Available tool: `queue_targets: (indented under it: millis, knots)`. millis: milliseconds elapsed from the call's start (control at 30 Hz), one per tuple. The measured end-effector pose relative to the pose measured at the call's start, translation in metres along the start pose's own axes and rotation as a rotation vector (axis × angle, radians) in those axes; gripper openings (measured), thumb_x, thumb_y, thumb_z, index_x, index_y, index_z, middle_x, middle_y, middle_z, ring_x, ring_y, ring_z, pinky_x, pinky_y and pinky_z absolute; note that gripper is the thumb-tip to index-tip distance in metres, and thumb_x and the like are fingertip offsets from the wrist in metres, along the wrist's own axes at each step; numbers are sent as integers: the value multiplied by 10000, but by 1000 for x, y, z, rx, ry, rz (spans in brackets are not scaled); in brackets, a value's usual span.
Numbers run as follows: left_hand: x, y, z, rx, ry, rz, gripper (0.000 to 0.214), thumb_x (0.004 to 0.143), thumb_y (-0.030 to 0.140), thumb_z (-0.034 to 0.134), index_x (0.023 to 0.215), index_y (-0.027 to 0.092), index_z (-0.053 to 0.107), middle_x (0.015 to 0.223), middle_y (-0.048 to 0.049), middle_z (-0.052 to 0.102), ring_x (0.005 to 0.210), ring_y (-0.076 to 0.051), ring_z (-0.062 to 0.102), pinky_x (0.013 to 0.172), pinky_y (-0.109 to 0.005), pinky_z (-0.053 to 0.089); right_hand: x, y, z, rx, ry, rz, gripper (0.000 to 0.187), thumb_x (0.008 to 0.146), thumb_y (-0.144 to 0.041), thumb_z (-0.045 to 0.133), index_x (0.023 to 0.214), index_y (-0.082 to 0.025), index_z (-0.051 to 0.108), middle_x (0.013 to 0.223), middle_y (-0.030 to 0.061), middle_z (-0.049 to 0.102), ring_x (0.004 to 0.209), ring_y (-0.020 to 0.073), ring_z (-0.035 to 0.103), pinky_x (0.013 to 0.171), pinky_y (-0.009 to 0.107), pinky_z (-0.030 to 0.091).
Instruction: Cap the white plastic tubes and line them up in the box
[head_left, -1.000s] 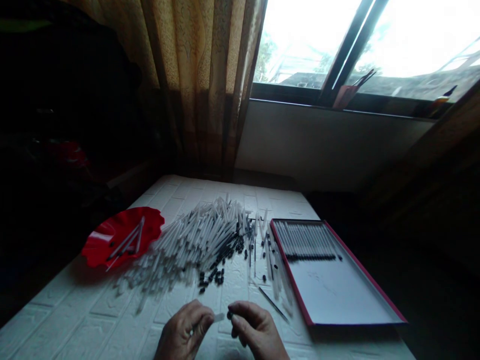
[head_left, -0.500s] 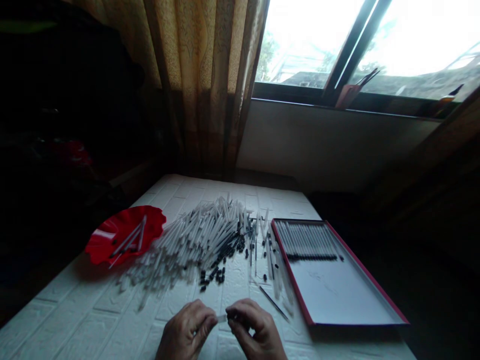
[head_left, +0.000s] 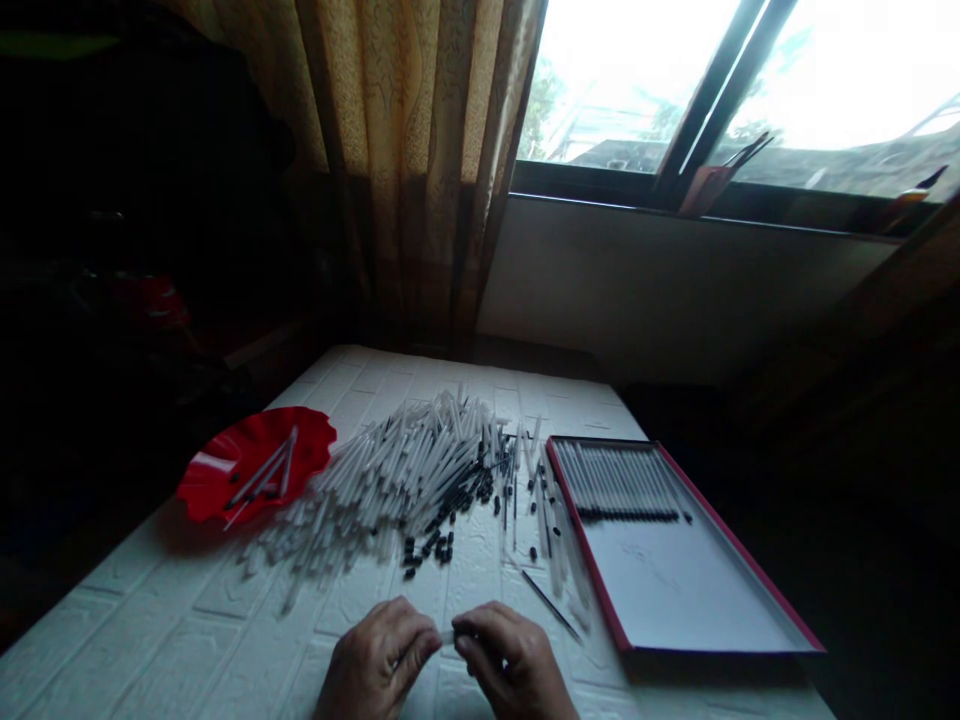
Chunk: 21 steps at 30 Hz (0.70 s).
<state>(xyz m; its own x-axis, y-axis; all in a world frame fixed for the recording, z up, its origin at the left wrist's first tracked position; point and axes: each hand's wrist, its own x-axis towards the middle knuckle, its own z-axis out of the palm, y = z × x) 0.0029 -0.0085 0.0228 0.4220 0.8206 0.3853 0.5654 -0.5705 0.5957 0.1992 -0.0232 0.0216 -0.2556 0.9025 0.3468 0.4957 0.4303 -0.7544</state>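
My left hand [head_left: 381, 655] is closed, pinching a translucent pen barrel [head_left: 448, 637] whose short end shows between the two hands. Opposite it, my right hand [head_left: 510, 655] pinches a small dark piece at the barrel's end, perhaps a black pen plug; the fingers mostly hide it. Both hands are at the table's near edge. Ahead of them lies a big heap of clear pen barrels [head_left: 405, 450], with small black pen plugs [head_left: 429, 547] scattered at its front. A dark ink refill [head_left: 551, 605] lies just beyond my right hand.
On the left, a red wavy-rimmed plate [head_left: 202, 490] holds a few pen parts. To the right is a shallow red-edged box [head_left: 697, 590] with a row of pens [head_left: 622, 480] along its far end. The white brick-patterned table [head_left: 150, 620] stands before a curtain and window.
My hands have come slightly closer together, so less of the pen barrel shows between them. The whole view has shifted slightly. The things on the table look the same.
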Motion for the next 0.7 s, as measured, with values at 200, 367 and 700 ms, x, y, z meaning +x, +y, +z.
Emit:
queue_targets:
  millis: [200,367,700]
  knots:
    - [0,3,2,43,-6,26,396,989,440,402,756,247,656,679,10,668,644,-141,649,585,-185,492,-3,9,9,-223,-13,-14,337,950,-283,449,697,-185,649,613,49,654,538,137,623,517,204,387]
    - [0,-1,11,110,-7,48,441,1000,444,360,731,241,644,667,3,660,640,-150,646,577,-201,484,-8,28,25,-381,19,-28,558,1018,-339,294,548,-197,559,463,15,564,410,109,524,462,245,278]
    - [0,-7,17,110,-12,8,440,1008,438,339,754,237,636,688,8,663,660,-147,660,600,-204,480,-14,28,13,-18,-8,-47,185,877,-173,470,1021,-201,583,829,40,679,633,131,626,592,182,453]
